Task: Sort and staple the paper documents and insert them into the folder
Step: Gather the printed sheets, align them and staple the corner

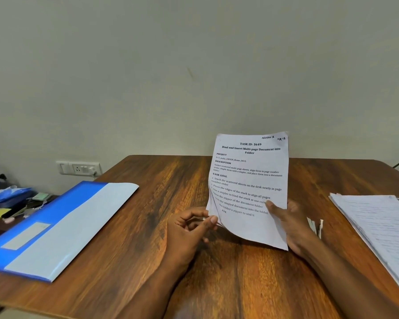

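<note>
Paper documents (249,180) stand nearly upright above the middle of the wooden table (148,226), and I hold them there with both hands so the printed front page faces me and I can read which sheet leads the set. My right hand (290,226) grips the lower right edge, thumb across the front and fingers behind, and I judge it carries most of the weight. My left hand (189,229) has its thumb and curled fingers pinching at the lower left corner, where the sheets fan apart slightly; that looks to me like a way of separating pages to check their order. How many sheets are in the bundle I cannot tell.

The blue folder (55,229) lies flat on the left side of the table, well apart from the papers, so it is ready for later but out of the way now. A second stack of sheets (378,231) rests along the right edge of the table, probably waiting to be sorted. Something small and white (316,226) shows just behind my right wrist; I cannot make out what it is, and I see no clear stapler.

I take it that sorting is under way, with stapling and filing not yet done.
</note>
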`<state>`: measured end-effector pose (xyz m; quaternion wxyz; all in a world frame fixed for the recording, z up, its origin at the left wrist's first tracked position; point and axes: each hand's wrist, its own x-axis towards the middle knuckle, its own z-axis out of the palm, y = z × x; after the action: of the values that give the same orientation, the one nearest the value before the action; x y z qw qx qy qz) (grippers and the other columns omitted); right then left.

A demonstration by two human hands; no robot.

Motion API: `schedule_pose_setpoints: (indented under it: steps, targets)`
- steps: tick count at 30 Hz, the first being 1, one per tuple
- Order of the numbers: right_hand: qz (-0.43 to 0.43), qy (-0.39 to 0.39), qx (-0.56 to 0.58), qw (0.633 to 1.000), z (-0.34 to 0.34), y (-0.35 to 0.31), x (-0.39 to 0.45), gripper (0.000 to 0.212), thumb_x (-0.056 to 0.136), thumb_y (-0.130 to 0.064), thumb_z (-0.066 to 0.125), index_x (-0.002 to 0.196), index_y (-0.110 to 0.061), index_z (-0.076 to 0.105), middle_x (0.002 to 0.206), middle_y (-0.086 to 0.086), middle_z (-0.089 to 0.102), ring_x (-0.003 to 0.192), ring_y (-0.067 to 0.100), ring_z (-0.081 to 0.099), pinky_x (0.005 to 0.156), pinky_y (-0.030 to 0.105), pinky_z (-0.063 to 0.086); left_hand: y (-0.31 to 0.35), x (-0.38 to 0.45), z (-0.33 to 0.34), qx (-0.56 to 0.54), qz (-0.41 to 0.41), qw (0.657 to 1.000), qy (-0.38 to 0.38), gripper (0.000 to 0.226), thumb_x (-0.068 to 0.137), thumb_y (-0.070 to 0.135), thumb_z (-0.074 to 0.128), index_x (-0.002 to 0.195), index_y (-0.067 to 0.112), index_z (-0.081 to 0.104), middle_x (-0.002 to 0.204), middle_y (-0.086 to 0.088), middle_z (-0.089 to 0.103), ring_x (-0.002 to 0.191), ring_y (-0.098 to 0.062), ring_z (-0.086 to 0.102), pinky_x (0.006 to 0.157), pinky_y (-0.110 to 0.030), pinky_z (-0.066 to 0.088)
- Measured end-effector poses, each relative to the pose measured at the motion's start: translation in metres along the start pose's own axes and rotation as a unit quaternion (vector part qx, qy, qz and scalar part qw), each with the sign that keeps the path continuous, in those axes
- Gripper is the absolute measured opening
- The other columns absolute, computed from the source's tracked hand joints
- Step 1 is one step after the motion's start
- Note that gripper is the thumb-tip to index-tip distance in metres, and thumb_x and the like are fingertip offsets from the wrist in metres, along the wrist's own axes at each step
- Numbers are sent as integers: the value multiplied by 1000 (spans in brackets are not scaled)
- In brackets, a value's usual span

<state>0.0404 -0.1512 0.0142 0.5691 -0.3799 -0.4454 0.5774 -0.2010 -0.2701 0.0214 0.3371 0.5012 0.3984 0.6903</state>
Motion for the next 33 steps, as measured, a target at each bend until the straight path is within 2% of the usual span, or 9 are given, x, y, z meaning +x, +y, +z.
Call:
schedule_pose_setpoints:
  steps: [5,8,13,16,19,24,29,33]
  targets:
    - [0,-1,1,1000,2,0,-1,39,80,-16,78,118,-14,69,119,6,77,109,29,74,92,45,59,-2,1,-1,7,8,1000,17,18,81,8,83,95,-1,77,97,-14,80,75,-25,74,48,-26,52]
    - [1,-2,3,1000,2,-2,-2,25,92,-7,69,116,-15,69,117,4,78,106,26,75,88,41,62,-4,1,-1,8,11,1000,24,13,80,7,85,90,2,78,99,-12,80,74,-25,73,48,-26,51]
    - [4,-5,7,1000,4,-3,-5,26,97,-2,64,121,-11,67,121,7,75,107,25,74,82,34,64,-3,0,-1,15,13,1000,10,16,83,9,83,95,1,78,100,-12,80,76,-24,74,48,-27,53]
    - [1,-12,11,1000,6,-5,-7,25,98,0,61,118,-14,68,121,5,75,101,20,76,81,31,64,-1,-1,-1,-2,12,1000,-2,22,85,23,86,98,7,80,97,-15,80,78,-29,75,48,-28,53]
    - [1,-16,26,1000,8,-7,-9,26,99,4,58,120,-10,66,117,3,74,93,15,77,80,30,64,1,-2,-1,-24,7,1000,-15,28,86,34,77,100,10,81,97,-17,79,78,-30,76,48,-27,53]
    - [0,-18,33,999,10,-9,-11,29,99,4,57,126,-6,63,119,4,73,95,17,75,79,29,64,0,-1,-3,-32,10,999,-14,19,95,21,68,102,9,82,101,-18,79,75,-29,74,47,-28,53]
    - [-3,-20,17,1000,10,-9,-13,24,100,3,58,116,-12,67,111,0,75,88,12,77,74,26,64,-3,1,-2,-28,6,1000,-4,16,92,16,70,96,7,82,103,-18,78,74,-34,71,47,-27,52]
    - [-1,-12,7,1000,9,-9,-13,23,99,1,60,113,-15,68,116,3,75,98,18,75,81,33,64,-6,2,-2,-10,4,1000,8,12,90,11,72,92,5,82,103,-15,79,73,-38,68,47,-28,51]
